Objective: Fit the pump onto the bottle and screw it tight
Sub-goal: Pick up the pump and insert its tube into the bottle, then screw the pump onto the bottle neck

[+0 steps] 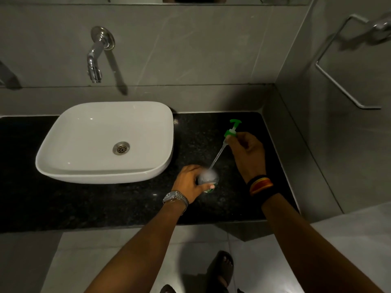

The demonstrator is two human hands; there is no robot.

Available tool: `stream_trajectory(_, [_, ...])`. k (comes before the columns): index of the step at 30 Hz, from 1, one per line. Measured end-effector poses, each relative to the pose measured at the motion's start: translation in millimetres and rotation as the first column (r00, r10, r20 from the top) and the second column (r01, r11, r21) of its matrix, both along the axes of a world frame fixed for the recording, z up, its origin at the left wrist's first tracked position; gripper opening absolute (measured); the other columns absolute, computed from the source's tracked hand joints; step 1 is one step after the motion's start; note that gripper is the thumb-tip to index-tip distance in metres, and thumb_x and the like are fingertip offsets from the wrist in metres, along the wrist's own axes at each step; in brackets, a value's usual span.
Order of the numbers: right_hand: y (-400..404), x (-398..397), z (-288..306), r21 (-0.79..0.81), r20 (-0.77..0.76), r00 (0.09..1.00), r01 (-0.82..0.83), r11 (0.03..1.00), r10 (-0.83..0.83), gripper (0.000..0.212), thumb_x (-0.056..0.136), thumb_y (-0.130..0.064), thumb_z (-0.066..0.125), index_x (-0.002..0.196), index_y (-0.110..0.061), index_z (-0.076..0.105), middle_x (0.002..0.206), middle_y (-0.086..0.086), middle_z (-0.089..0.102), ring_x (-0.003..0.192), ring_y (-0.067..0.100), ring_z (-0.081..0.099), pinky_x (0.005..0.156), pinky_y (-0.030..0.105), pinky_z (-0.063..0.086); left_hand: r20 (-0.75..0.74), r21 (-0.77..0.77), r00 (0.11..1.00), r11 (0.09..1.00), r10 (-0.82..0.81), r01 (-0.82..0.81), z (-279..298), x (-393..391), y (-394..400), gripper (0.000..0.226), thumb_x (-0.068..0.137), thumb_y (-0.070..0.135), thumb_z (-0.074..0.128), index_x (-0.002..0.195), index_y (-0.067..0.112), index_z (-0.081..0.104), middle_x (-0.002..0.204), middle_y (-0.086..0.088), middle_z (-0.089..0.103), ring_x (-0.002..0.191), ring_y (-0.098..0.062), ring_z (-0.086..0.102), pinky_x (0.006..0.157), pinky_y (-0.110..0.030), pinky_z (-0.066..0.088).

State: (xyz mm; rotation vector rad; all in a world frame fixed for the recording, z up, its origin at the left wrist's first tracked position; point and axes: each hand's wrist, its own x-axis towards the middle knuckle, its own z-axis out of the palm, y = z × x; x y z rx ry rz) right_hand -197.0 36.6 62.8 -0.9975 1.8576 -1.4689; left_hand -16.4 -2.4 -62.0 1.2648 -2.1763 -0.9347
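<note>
L hand (pixel 190 185) gripped bottle (pixel 208 179) near counter (pixel 84 208) front edge; R hand (pixel 247 153) pinched pump (pixel 231 130), tube tilted. Should've straightened pump before lowering, then screwed.

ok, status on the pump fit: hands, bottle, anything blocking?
Left hand gripping small clear plastic bottle on black granite counter. Right hand holding green pump tilted, tube tip at bottle mouth, not seated. Nothing blocking.

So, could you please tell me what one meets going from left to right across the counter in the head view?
Sink → left hand gripping the bottle → right hand holding the pump.
</note>
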Motion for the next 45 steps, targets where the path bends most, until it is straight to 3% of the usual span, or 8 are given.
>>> stream_trajectory(9, [1.2, 2.7, -31.4, 0.009, -0.157, 0.988, 0.018, 1.0, -0.016, 0.027, 0.085, -0.044, 0.07, 0.094, -0.019, 0.072, 0.099, 0.004, 0.06, 0.083, 0.014, 0.064, 0.074, 0.026, 0.053, -0.01, 0.045, 1.0, 0.999, 0.0, 0.0, -1.3, 0.8, 0.0, 0.059, 0.065, 0.056, 0.08, 0.117, 0.031, 0.07, 0.125, 0.004, 0.061, 0.117, -0.008, 0.046, 0.098, -0.023, 0.038])
stream_trajectory(15, [25.6, 16.1, -64.3, 0.098, -0.295, 0.943, -0.129, 0.987, 0.153, 0.027, 0.079, -0.042, 0.071, 0.1, -0.025, 0.069, 0.109, -0.004, 0.053, 0.086, 0.002, 0.06, 0.071, 0.012, 0.048, 0.008, 0.018, 1.0, 1.0, -0.01, 0.009, 0.5, 1.4, -0.2, 0.063, 0.065, 0.061, 0.077, 0.118, 0.029, 0.07, 0.125, 0.0, 0.063, 0.12, -0.017, 0.051, 0.1, -0.028, 0.042])
stream_trajectory(20, [32.2, 15.0, -81.3, 0.213, -0.361, 0.891, -0.209, 0.954, 0.275, 0.049, 0.081, -0.042, 0.075, 0.126, -0.024, 0.067, 0.134, -0.006, 0.052, 0.117, 0.01, 0.054, 0.094, 0.026, 0.05, -0.002, 0.008, 1.0, 1.0, -0.022, 0.022, 1.7, 1.3, -1.5, 0.063, 0.065, 0.061, 0.075, 0.117, 0.027, 0.07, 0.122, 0.0, 0.065, 0.117, -0.018, 0.053, 0.1, -0.037, 0.048])
stream_trajectory(24, [25.0, 10.2, -74.7, 0.227, -0.407, 0.841, -0.284, 0.931, 0.356, 0.043, 0.081, -0.039, 0.076, 0.122, -0.028, 0.07, 0.131, -0.007, 0.055, 0.123, 0.013, 0.051, 0.1, 0.034, 0.048, -0.01, 0.003, 1.0, 1.0, -0.023, 0.023, 1.1, 1.9, -1.0, 0.064, 0.066, 0.06, 0.076, 0.122, 0.028, 0.068, 0.122, 0.001, 0.065, 0.117, -0.017, 0.052, 0.1, -0.035, 0.048])
stream_trajectory(32, [27.6, 10.1, -77.2, 0.255, -0.446, 0.825, -0.255, 0.933, 0.348, 0.048, 0.077, -0.036, 0.079, 0.123, -0.031, 0.068, 0.133, -0.007, 0.052, 0.125, 0.012, 0.047, 0.101, 0.026, 0.045, 0.0, 0.015, 1.0, 1.0, -0.014, 0.014, 2.9, 1.3, -1.6, 0.07, 0.064, 0.065, 0.07, 0.121, 0.024, 0.069, 0.119, -0.001, 0.066, 0.114, -0.018, 0.053, 0.098, -0.034, 0.048])
stream_trajectory(37, [22.7, 12.5, -76.9, 0.238, -0.494, 0.782, -0.298, 0.924, 0.379, 0.049, 0.077, -0.044, 0.072, 0.124, -0.035, 0.065, 0.132, -0.013, 0.049, 0.121, 0.002, 0.041, 0.093, 0.004, 0.029, 0.02, 0.012, 0.999, 0.999, -0.034, 0.034, 2.4, 2.7, -3.4, 0.071, 0.066, 0.064, 0.068, 0.12, 0.018, 0.07, 0.12, -0.004, 0.066, 0.114, -0.022, 0.055, 0.098, -0.04, 0.049])
stream_trajectory(42, [16.4, 14.2, -82.4, 0.26, -0.578, 0.744, -0.221, 0.94, 0.335, 0.029, 0.078, -0.045, 0.071, 0.101, -0.028, 0.073, 0.119, -0.012, 0.057, 0.114, 0.011, 0.05, 0.097, 0.035, 0.05, -0.003, 0.011, 0.999, 0.999, -0.032, 0.032, 2.4, 1.6, -2.1, 0.068, 0.066, 0.066, 0.07, 0.12, 0.024, 0.07, 0.116, 0.0, 0.066, 0.112, -0.018, 0.054, 0.097, -0.036, 0.049])
stream_trajectory(45, [16.5, 17.7, -81.6, 0.259, -0.633, 0.732, -0.104, 0.96, 0.25, 0.034, 0.072, -0.062, 0.065, 0.084, -0.03, 0.067, 0.103, -0.009, 0.058, 0.101, 0.016, 0.056, 0.086, 0.038, 0.052, 0.012, -0.004, 0.999, 0.999, -0.043, 0.044, 3.4, 1.1, -3.0, 0.063, 0.066, 0.063, 0.074, 0.118, 0.026, 0.071, 0.118, 0.003, 0.066, 0.113, -0.017, 0.054, 0.099, -0.038, 0.048])
